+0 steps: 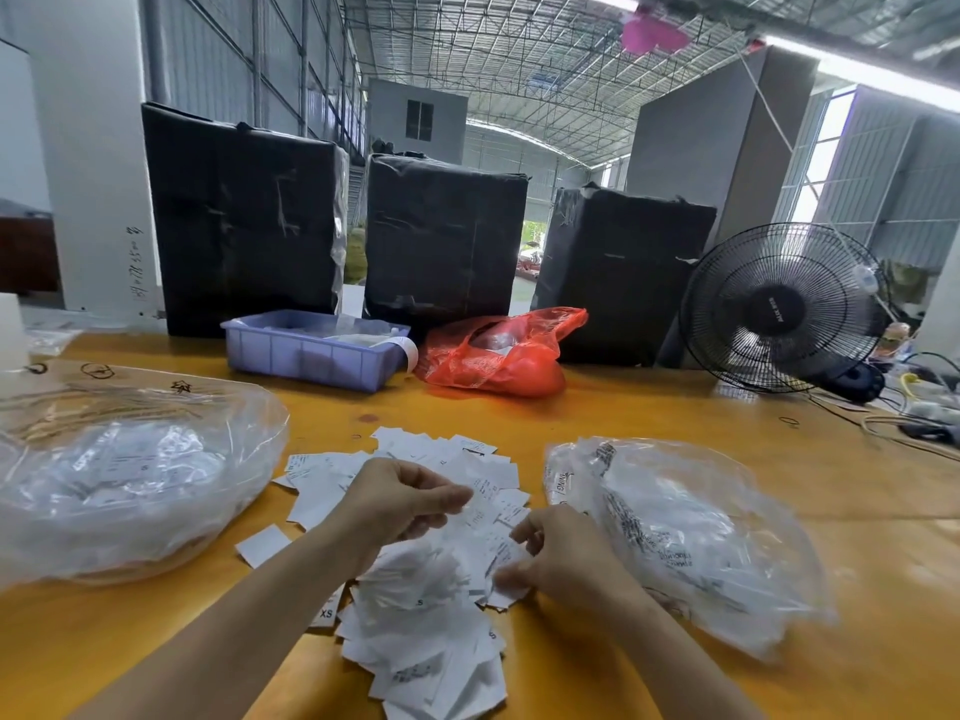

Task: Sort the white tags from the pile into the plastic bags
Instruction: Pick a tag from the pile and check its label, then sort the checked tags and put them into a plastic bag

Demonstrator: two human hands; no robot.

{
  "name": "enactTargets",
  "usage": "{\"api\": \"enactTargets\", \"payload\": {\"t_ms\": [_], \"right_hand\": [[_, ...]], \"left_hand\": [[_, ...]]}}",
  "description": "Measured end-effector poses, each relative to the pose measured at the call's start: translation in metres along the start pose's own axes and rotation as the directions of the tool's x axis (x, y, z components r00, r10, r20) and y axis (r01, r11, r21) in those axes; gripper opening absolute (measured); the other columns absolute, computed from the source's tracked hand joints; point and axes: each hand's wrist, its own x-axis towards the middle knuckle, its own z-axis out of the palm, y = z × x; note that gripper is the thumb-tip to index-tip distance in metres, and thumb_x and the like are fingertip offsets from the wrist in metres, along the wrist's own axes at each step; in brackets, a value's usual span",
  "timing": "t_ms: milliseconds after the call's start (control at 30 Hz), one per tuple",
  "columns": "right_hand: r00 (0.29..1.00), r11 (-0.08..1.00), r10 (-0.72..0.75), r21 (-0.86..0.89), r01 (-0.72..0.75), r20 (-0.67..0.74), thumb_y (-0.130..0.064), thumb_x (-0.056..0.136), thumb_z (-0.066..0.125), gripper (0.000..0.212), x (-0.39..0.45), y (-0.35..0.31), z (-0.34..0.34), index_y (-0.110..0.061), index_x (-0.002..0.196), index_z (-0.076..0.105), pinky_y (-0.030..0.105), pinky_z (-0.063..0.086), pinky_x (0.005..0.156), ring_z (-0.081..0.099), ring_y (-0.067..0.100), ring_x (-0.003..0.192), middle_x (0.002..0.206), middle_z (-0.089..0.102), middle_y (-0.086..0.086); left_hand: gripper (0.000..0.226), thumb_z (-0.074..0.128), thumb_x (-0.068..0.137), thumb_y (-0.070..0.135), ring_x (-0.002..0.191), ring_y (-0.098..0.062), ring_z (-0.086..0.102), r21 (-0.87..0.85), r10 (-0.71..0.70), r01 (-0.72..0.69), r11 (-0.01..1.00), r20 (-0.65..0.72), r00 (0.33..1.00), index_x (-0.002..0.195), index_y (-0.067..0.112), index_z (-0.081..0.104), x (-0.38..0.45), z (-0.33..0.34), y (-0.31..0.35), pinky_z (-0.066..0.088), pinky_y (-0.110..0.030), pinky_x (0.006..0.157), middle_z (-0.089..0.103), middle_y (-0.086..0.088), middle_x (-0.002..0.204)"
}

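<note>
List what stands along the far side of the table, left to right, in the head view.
Purple bin → red plastic bag → black fan. Behind them stand three black wrapped bundles: left, middle, right.

Bare bench (649,423) lies open between the tag pile (415,605) and the blue tray (311,350) and red bag (493,356) behind. Clear bags flank the pile: left bag (130,480) apart, right bag (691,537) seemingly touching it.
</note>
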Motion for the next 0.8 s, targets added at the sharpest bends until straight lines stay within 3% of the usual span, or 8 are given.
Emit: {"api": "enactTargets", "payload": {"t_ms": [133, 267, 400, 500, 567, 667, 800], "right_hand": [[0.997, 0.985, 0.013, 0.172, 0.001, -0.080, -0.013, 0.069, 0.082, 0.025, 0.0011, 0.0020, -0.0024, -0.014, 0.087, 0.064, 0.014, 0.038, 0.047, 0.053, 0.008, 0.063, 0.074, 0.057, -0.004], [0.987, 0.970, 0.012, 0.243, 0.027, -0.157, -0.011, 0.070, 0.082, 0.018, 0.0021, 0.0028, -0.0062, -0.017, 0.069, 0.065, 0.013, 0.040, 0.047, 0.055, 0.002, 0.053, 0.060, 0.059, -0.007], [0.969, 0.997, -0.034, 0.055, 0.049, -0.245, -0.017, 0.081, 0.073, 0.015, 0.0042, 0.0055, -0.0052, -0.023, 0.070, 0.064, 0.007, 0.034, 0.047, 0.053, -0.002, 0.058, 0.065, 0.058, -0.012], [0.953, 0.995, -0.082, -0.083, 0.061, -0.292, -0.024, 0.086, 0.066, 0.006, 0.0059, 0.0069, -0.0016, -0.020, 0.082, 0.068, 0.009, 0.033, 0.052, 0.052, 0.002, 0.069, 0.075, 0.057, -0.011], [0.941, 0.993, -0.107, -0.078, 0.086, -0.322, -0.023, 0.087, 0.065, 0.010, 0.0078, 0.0069, 0.0008, -0.015, 0.084, 0.069, 0.014, 0.036, 0.058, 0.052, 0.006, 0.074, 0.079, 0.057, -0.007], [0.926, 0.979, -0.079, 0.144, 0.141, -0.369, -0.019, 0.090, 0.062, 0.011, 0.0079, 0.0043, -0.0003, -0.014, 0.080, 0.064, 0.019, 0.045, 0.060, 0.056, 0.010, 0.072, 0.078, 0.061, -0.002], [0.936, 0.857, -0.014, 0.478, 0.192, -0.351, -0.010, 0.087, 0.065, 0.009, 0.0044, -0.0013, -0.0042, -0.012, 0.079, 0.062, 0.026, 0.053, 0.055, 0.062, 0.017, 0.064, 0.078, 0.066, 0.010]], "left_hand": [[0.019, 0.085, 0.059, 0.010, 0.041, -0.006, 0.049, 0.028, 0.011, -0.010, 1.000, -0.020, 1.000, 0.065, 0.005, 0.068, 0.0012, 0.0010, -0.0032, 0.038, -0.016, 0.040, 0.059, -0.003, 0.050], [0.018, 0.084, 0.061, 0.006, 0.045, -0.006, 0.051, 0.040, 0.004, -0.002, 0.999, -0.049, 0.999, 0.069, 0.009, 0.068, 0.0019, 0.0018, -0.0031, 0.040, -0.017, 0.046, 0.060, -0.001, 0.054], [0.015, 0.083, 0.065, 0.006, 0.041, -0.002, 0.051, 0.045, 0.010, -0.007, 0.999, -0.073, 0.997, 0.069, 0.010, 0.069, 0.0037, -0.0009, -0.0029, 0.040, -0.016, 0.045, 0.061, 0.002, 0.052], [0.013, 0.082, 0.066, 0.006, 0.041, -0.002, 0.051, 0.043, 0.011, -0.007, 0.999, -0.087, 0.996, 0.069, 0.009, 0.069, 0.0046, -0.0028, -0.0044, 0.039, -0.016, 0.045, 0.060, 0.004, 0.049], [0.013, 0.082, 0.066, 0.006, 0.041, -0.002, 0.051, 0.037, 0.008, -0.005, 0.999, -0.091, 0.996, 0.069, 0.009, 0.070, 0.0050, -0.0032, -0.0052, 0.040, -0.016, 0.045, 0.061, 0.004, 0.049], [0.015, 0.083, 0.063, 0.008, 0.043, -0.002, 0.052, 0.017, 0.006, -0.005, 1.000, -0.090, 0.996, 0.070, 0.008, 0.070, 0.0046, -0.0027, -0.0054, 0.040, -0.016, 0.045, 0.063, 0.003, 0.051], [0.025, 0.082, 0.053, 0.021, 0.042, -0.004, 0.050, -0.039, 0.018, -0.021, 0.999, -0.072, 0.997, 0.070, 0.006, 0.070, 0.0011, 0.0005, -0.0025, 0.038, -0.017, 0.043, 0.068, -0.002, 0.058]]}}
